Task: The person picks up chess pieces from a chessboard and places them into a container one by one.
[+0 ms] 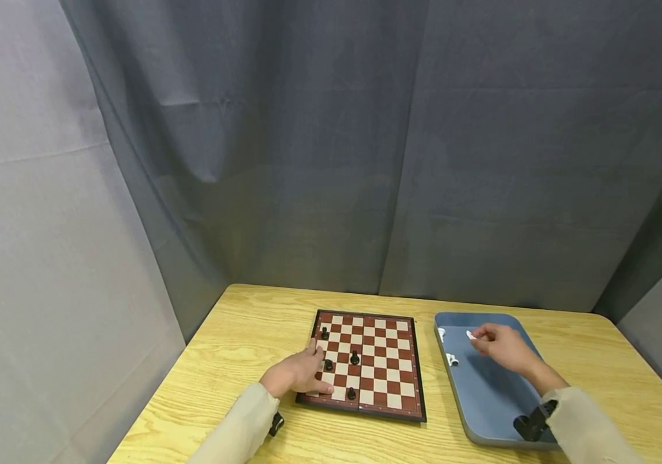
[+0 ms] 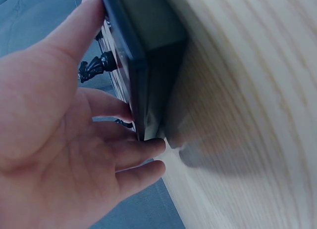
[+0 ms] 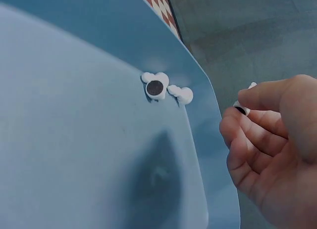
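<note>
My left hand (image 1: 297,372) rests on the left edge of a red-and-cream chessboard (image 1: 387,362), its fingers fairly straight and spread. In the left wrist view the thumb lies over the board's top and other fingers touch its dark side (image 2: 153,66). Several black chess pieces stand on the left half; one black piece (image 1: 355,357) is near the fold. Above the blue tray (image 1: 484,403), my right hand (image 1: 505,348) pinches a small white chess piece (image 1: 470,335) between thumb and fingers. Its dark base shows in the right wrist view.
White chess pieces lie along the tray's left side, among them one white piece (image 1: 452,360) on its side. The tray stands right of the board on a wooden table (image 1: 238,335). A grey curtain (image 1: 319,161) hangs behind the table.
</note>
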{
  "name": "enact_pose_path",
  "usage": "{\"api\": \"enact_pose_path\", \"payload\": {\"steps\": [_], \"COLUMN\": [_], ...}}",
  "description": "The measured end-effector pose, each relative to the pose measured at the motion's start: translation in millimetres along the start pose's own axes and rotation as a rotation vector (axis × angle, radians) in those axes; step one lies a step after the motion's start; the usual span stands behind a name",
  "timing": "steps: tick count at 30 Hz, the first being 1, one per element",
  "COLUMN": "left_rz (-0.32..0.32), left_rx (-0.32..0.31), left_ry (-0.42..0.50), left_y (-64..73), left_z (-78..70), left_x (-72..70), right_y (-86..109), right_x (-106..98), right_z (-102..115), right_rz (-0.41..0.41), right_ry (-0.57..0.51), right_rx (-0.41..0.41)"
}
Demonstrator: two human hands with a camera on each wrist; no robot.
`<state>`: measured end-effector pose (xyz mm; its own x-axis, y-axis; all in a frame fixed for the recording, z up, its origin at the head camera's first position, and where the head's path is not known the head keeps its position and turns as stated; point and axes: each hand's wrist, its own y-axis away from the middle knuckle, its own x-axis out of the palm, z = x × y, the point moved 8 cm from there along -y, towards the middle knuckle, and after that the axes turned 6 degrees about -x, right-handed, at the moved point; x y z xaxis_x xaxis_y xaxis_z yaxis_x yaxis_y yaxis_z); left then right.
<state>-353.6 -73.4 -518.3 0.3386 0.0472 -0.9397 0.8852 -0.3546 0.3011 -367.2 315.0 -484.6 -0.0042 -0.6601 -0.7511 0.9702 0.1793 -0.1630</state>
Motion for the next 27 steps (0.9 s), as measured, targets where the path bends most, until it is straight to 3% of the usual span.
{"api": "enact_pose_path", "payload": {"steps": [15, 27], "left_rz": [0.008, 0.003], "left_rx": [0.004, 0.005], "left_ry": [-0.039, -0.039], "left_y": [0.2, -0.9], "left_z": [-1.5, -1.4], "left_x": [0.3, 0.5], "right_y": [7.8, 9.7], "right_x": [-3, -3], "right_z": [-9, -19], "right_rz": [0.046, 0.072], "right_ry": [0.032, 0.035], "right_rx": [-0.028, -0.003]}}
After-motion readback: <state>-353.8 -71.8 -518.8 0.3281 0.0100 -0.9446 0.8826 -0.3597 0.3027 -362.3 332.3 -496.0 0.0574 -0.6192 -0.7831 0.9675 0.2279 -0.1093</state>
